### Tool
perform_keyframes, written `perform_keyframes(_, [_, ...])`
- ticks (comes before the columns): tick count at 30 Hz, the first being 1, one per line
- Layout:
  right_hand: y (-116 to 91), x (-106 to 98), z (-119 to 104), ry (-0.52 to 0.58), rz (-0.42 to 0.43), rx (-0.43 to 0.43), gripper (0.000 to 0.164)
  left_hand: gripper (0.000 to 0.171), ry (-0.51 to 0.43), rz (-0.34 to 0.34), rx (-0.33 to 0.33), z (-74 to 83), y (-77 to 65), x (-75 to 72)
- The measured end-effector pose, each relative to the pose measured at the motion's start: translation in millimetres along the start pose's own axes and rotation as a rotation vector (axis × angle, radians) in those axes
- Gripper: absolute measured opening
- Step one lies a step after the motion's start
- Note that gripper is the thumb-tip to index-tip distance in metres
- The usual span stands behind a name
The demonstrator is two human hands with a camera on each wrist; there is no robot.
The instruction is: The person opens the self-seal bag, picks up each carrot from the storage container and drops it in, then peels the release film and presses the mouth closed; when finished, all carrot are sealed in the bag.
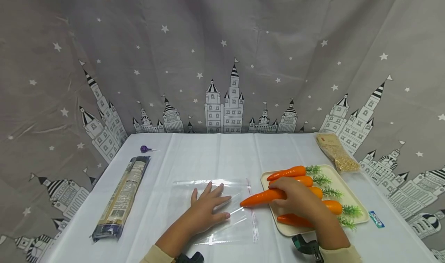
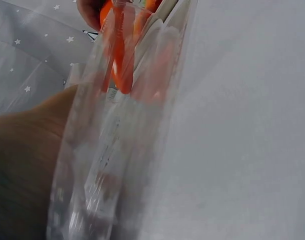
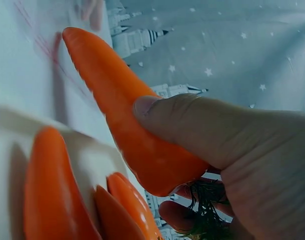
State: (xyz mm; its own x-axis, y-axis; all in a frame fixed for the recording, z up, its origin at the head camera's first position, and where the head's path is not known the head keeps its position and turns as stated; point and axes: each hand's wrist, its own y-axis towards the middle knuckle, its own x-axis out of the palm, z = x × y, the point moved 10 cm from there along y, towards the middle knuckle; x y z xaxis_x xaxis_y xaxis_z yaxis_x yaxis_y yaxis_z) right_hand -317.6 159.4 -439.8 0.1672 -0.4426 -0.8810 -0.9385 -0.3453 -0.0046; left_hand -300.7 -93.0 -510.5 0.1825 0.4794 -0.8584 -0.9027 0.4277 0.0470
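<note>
- Curling right hand (image 1: 297, 199) round carrot (image 1: 261, 198), centre-right; may snag if aimed low.
- Spreading empty left hand (image 1: 206, 211) over clear bag (image 1: 240, 221); may let it slide if pressing lightly.

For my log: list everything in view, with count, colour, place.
Held carrot: 1, orange, in right hand
Other carrots: apparently 5, orange, on tray
Tray: 1, cream, right
Bag: 1, clear, under left hand
Long pack: 1, tan, left
Small stick: 1, purple end, back left
Grain packet: 1, yellowish, back right
Small packet: 1, blue-green, beside tray
Table: 1, white, centre
Backdrop: 1, grey, behind table
Sleeves: 2, beige, forearms
Wrist devices: 2, black, wrists
Hands: 2, bare, on bag and carrot
</note>
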Motion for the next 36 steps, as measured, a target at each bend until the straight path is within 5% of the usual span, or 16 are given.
perform_keyframes(18, [21,33,-34,-0.070,-0.057,-0.115,0.044,0.055,-0.015,-0.019,-0.025,-2.7,0.9,0.8])
perform_keyframes(29, [21,56,-41,0.053,-0.091,-0.119,0.052,0.053,-0.028,-0.008,-0.023,-3.3,1.2,2.0])
perform_keyframes(36, [18,62,-39,0.200,-0.127,-0.049,0.052,0.056,-0.041,-0.013,-0.015,-2.1,0.8,-0.7])
